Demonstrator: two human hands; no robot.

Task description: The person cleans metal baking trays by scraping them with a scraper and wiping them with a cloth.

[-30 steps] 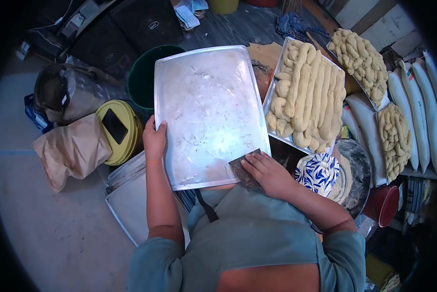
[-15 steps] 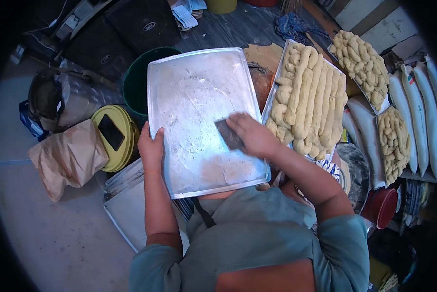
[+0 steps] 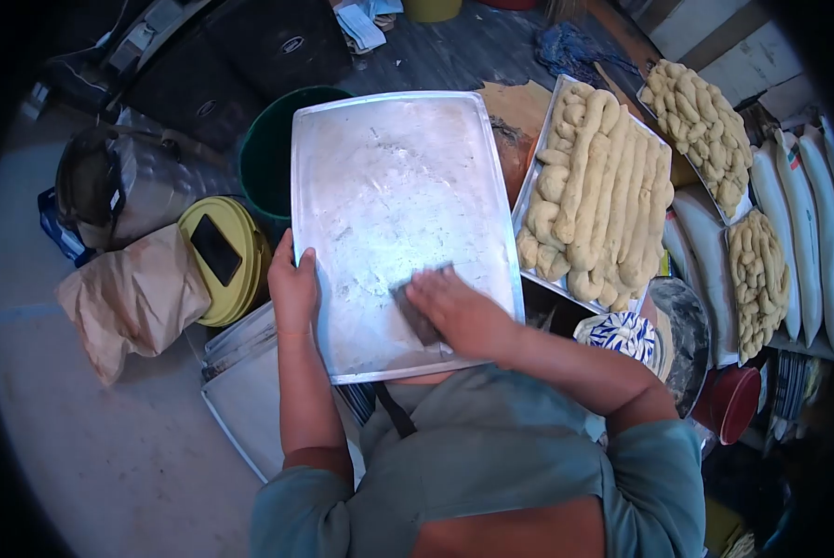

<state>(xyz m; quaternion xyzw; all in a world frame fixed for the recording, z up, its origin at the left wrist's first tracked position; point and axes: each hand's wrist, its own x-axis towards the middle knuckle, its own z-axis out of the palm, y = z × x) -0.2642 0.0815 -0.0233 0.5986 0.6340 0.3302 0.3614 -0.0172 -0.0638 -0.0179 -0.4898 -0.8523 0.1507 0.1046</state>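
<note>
A large metal tray (image 3: 398, 205) is tilted up in front of my body, its surface scuffed and shiny. My left hand (image 3: 293, 284) grips its left edge, the thumb on the face and the other fingers partly hidden at the rim. On the lower right part of the tray, my right hand (image 3: 459, 312) presses a dark flat scraper or pad (image 3: 415, 316) against the metal. That hand is slightly blurred, and the exact kind of pad cannot be made out.
Dough strips fill a tray (image 3: 526, 200) on the right, with more dough (image 3: 701, 126) beyond. A yellow lidded bucket (image 3: 240, 296) with a phone (image 3: 215, 249), a paper bag (image 3: 133, 298) and a green tub (image 3: 266, 167) are left. White sacks (image 3: 789, 223) stand far right.
My right hand has moved with the dark pad from the tray's lower right corner up the surface, then down and left. My left hand keeps its grip; the tray has shifted slightly.
</note>
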